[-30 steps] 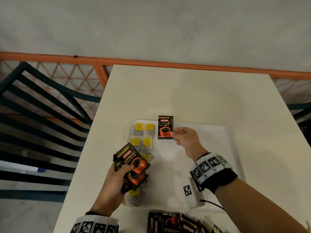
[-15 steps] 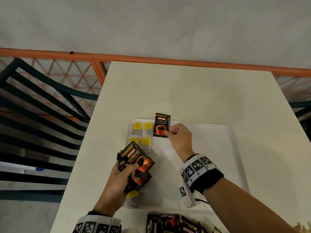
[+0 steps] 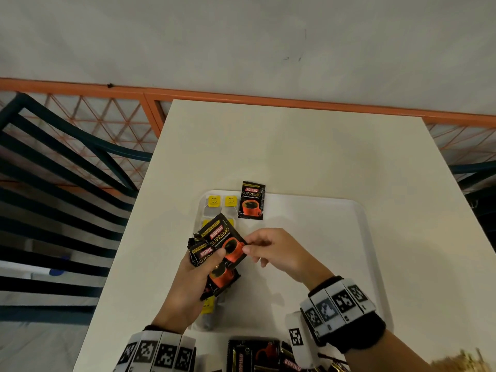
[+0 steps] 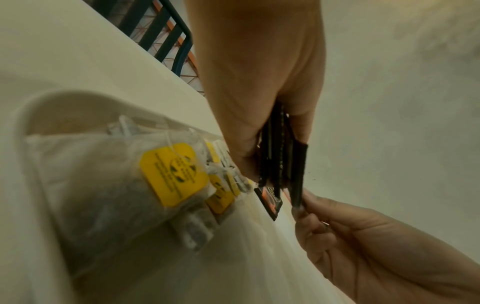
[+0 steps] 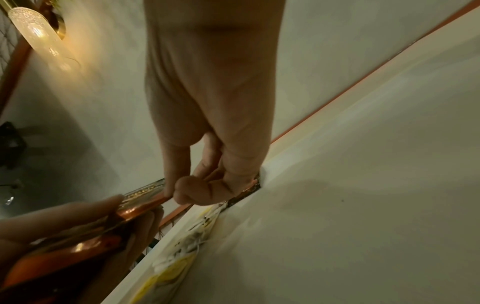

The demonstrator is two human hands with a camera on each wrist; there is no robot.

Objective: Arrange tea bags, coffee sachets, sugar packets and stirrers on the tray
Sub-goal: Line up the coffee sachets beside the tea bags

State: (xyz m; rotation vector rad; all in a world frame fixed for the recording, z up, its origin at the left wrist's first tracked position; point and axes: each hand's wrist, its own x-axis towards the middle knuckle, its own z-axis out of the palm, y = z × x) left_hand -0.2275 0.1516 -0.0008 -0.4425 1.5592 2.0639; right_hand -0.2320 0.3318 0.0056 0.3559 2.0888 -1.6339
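Note:
A white tray (image 3: 335,210) lies on the cream table. One black coffee sachet (image 3: 251,200) rests at the tray's far edge, beside tea bags (image 3: 222,202) with yellow tags along the left side. My left hand (image 3: 198,269) grips a fan of several coffee sachets (image 3: 214,253) above the tray's left part. My right hand (image 3: 271,251) pinches the right edge of the top sachet (image 3: 228,237) in that fan. In the left wrist view the sachets (image 4: 280,160) show edge-on above the tea bags (image 4: 171,174); the right wrist view shows my right fingers (image 5: 197,191) pinching the sachet (image 5: 140,205).
More coffee sachets (image 3: 257,355) lie on the table at the near edge, below the tray. A dark slatted chair (image 3: 53,197) and an orange mesh railing (image 3: 107,116) stand left of the table. The tray's right half (image 3: 322,264) is bare.
My right hand let go of the sachet it laid at the tray's far edge and came back to the fan in my left hand, where it now pinches the top sachet.

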